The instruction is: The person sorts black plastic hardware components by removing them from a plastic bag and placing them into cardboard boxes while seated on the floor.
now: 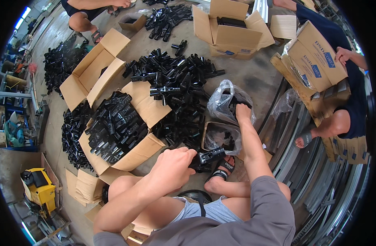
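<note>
One black pipe part (pixel 212 156), just below the frame's middle, is gripped in the left hand (pixel 173 169). It looks stiff and maybe slippery, so hold it round the tube. The right hand (pixel 243 112) dips into the clear bag (pixel 216 105), right of middle; I can't tell its grip.

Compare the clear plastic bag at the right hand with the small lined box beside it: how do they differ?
The bag has the right hand at its mouth; the lined box has no hand in it. The bag bulges out loosely, while the lined box has stiff cardboard sides around its plastic. The lined box sits lower in the picture than the bag. Both show clear plastic with something dark inside.
</note>
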Motion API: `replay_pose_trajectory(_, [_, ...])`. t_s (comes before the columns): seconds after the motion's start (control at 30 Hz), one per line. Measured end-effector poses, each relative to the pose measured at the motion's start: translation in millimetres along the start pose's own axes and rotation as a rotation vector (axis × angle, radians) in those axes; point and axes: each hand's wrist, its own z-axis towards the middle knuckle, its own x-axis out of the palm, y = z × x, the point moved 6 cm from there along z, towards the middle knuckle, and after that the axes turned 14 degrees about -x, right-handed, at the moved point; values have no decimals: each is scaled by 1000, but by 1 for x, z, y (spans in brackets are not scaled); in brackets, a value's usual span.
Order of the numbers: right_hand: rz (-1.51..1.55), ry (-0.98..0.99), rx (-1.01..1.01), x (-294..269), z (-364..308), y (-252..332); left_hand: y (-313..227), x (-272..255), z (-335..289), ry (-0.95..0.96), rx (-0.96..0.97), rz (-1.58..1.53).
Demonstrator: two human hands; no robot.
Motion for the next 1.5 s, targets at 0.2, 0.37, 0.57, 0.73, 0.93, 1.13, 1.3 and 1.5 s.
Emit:
replay_pose_trajectory(0.2, [-98,15,-76,19,5,2,8,-4,14,19,-34,-8])
replay_pose_trajectory(0.37, [-48,-120,-80,13,-2,-2,12,-7,16,-8,-51,-3])
replay_pose_trajectory(0.57, [332,-469,-234,-121,-16,46,27,-10,11,-176,-1,11])
replay_pose_trajectory(0.73, [886,-420,-506,-305,-93,142,36,-12,8,-233,4,27])
replay_pose_trajectory(0.93, [734,-509,-968,-366,-162,206,24,-19,-5,-284,33,59])
replay_pose_trajectory(1.13, [524,-453,-987,-366,-179,221,15,-22,-26,-251,-54,66])
replay_pose_trajectory(1.3, [475,-359,-999,-371,-187,229,16,-16,-35,-273,-37,45])
replay_pose_trajectory(1.5, [565,-652,-813,-388,-184,214,14,-31,-53,-328,13,-79])
